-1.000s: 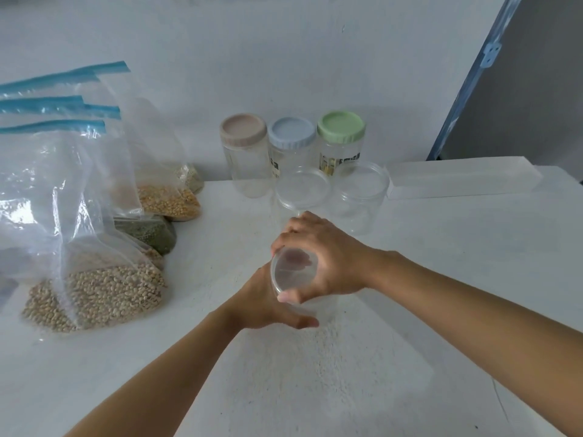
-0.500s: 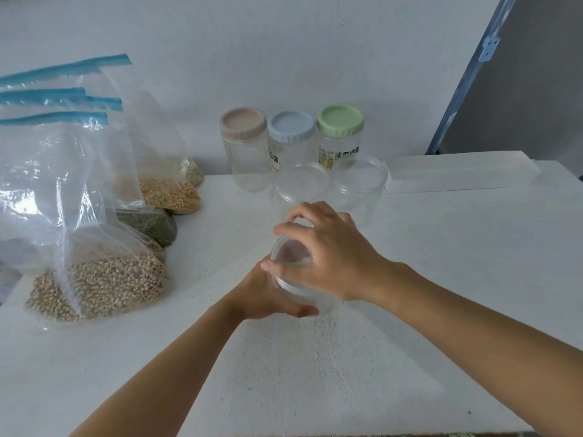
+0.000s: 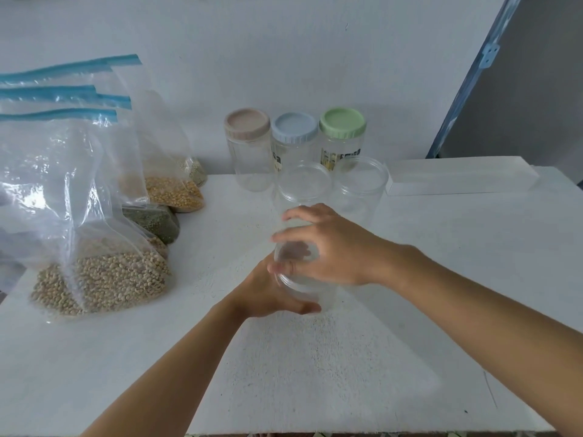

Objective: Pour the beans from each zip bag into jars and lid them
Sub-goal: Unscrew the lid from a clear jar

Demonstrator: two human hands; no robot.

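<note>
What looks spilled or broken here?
Nothing stands out. The beans are all inside the zip bags, none show loose on the table, the lidded jars at the back stand upright, and the left hand and right hand hold a clear jar.

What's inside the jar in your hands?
Nothing that I can see: the clear jar looks empty. The right hand grips its clear lid and the left hand holds its side, so they cover part of the inside.
</note>
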